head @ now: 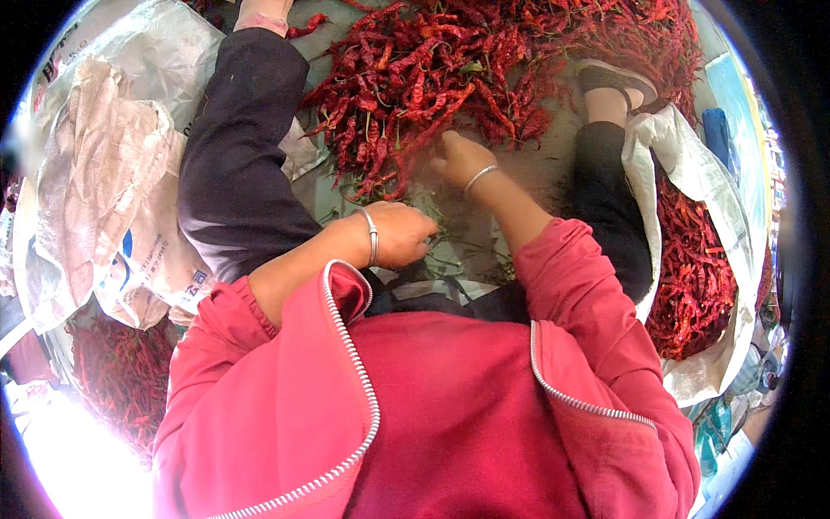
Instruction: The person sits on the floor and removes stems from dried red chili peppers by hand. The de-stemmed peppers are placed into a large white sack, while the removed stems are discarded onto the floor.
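A large heap of dried red chili peppers lies on the ground between my spread legs. My right hand, with a silver bangle at the wrist, is at the near edge of the heap; its fingers are curled, and blur hides whether a chili is between them. My left hand, also with a bangle, is nearer my body, its fingers bent inward over scattered green stems. What it may hold is hidden by the hand itself.
An open white woven sack of dried chilies stands beside my right leg. Crumpled woven sacks lie to my left, with more chilies behind them. My shoe rests by the heap.
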Demonstrator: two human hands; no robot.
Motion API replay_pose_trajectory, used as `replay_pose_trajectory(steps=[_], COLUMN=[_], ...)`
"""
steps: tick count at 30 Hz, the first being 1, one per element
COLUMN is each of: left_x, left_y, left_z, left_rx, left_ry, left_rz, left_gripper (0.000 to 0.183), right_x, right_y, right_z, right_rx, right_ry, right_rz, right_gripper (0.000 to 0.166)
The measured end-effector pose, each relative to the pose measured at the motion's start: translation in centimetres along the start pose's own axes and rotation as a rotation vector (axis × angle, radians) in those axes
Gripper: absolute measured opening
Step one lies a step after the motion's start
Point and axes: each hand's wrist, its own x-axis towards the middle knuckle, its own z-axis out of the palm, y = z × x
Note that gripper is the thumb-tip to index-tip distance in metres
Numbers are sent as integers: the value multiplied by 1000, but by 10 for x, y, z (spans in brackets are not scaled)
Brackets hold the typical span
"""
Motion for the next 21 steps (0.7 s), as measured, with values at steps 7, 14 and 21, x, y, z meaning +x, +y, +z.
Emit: replay_pose_trajectory(steps=[7,14,21], left_x=[2,12,24], left_y=[-5,-11,-26], left_z=[-1,3,16], left_rx=[9,-123,-563], left_ry=[8,176,221], left_rz=[7,-69,-61], left_gripper=[26,30,32], right_x=[-30,-78,-109], right_y=[31,30,13], right_z=[-6,-9,-7], right_rx=[168,943,1190], right_ry=[-111,-107,-51], right_rz=[-9,218,256], right_gripper=[32,24,25])
